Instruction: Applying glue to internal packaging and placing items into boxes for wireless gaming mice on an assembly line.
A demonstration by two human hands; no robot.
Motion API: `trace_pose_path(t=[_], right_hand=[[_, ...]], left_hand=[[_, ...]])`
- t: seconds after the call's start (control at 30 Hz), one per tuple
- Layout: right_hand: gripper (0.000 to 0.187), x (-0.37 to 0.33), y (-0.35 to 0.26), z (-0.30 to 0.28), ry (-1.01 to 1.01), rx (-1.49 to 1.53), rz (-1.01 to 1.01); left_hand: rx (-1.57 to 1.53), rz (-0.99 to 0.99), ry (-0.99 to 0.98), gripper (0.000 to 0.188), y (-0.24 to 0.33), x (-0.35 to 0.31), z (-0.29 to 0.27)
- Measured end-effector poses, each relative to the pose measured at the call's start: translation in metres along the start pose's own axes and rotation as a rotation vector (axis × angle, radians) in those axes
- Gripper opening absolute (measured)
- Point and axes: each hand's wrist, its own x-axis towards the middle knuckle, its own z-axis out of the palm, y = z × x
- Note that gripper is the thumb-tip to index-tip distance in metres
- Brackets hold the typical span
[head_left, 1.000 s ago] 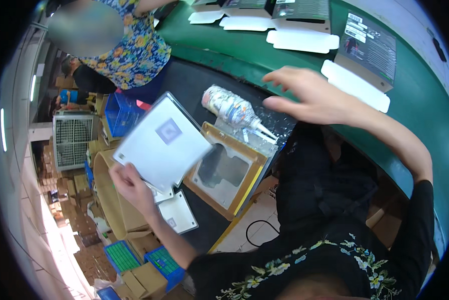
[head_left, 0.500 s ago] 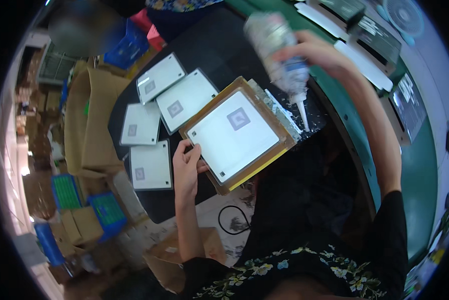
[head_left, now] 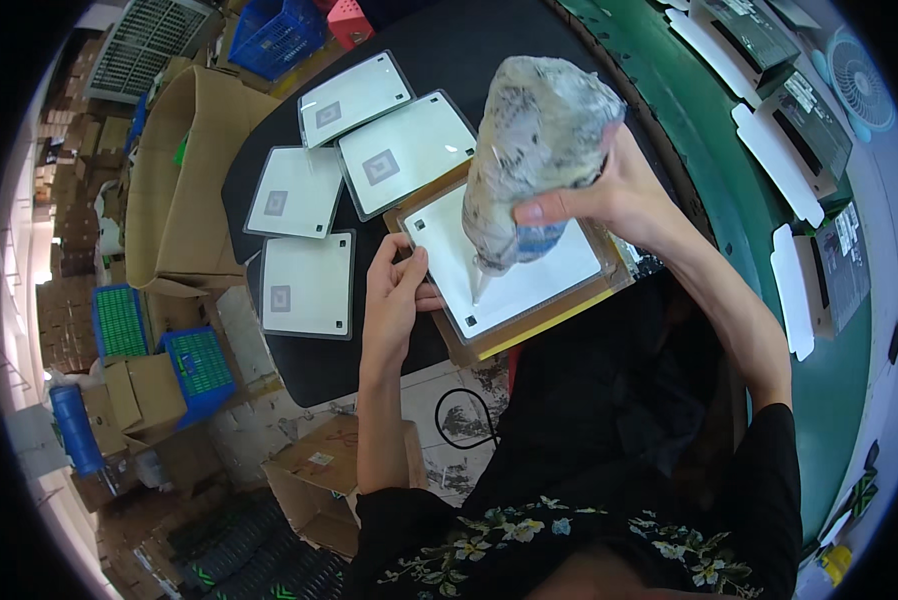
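Observation:
My right hand (head_left: 614,195) is wrapped round a squeeze bottle (head_left: 539,130) with a pale, smeared plastic covering. The bottle is tipped nozzle down over a flat white square panel (head_left: 444,250) with dark corner marks. Its thin nozzle (head_left: 480,288) points at the panel's near left part; whether it touches is unclear. Beneath the panel lies a brown board (head_left: 549,309) with a yellow edge. My left hand (head_left: 397,285) grips the panel's left edge, thumb on top, other fingers partly hidden. The bottle hides the middle of the panel.
Several similar white panels (head_left: 309,270) lie on the black table (head_left: 449,60) at the left. To the right, a green surface (head_left: 839,400) carries open dark boxes (head_left: 819,270) and a fan (head_left: 859,80). Cardboard boxes (head_left: 194,190) and crates (head_left: 199,360) stand at the left.
My right hand has brought the bottle leftward from the board's far right side to over the panel. My left hand still holds the panel's left edge. The whole view has shifted a little.

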Motion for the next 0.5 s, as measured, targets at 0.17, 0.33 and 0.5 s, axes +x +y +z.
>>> trace_pose_path(t=[0.17,0.33,0.5], right_hand=[[0.05,0.018,0.007,-0.013,0.209,-0.086,-0.075],[0.075,-0.005,0.0,-0.022,0.08,-0.042,-0.057],[0.059,0.002,0.0,-0.04,0.221,-0.072,-0.039]], left_hand=[[-0.013,0.008,-0.007,0.011,0.003,0.001,0.004],[0.014,0.023,0.038,0.011,-0.003,-0.003,-0.001],[0.008,0.057,0.051,0.012,-0.003,-0.001,0.006]])
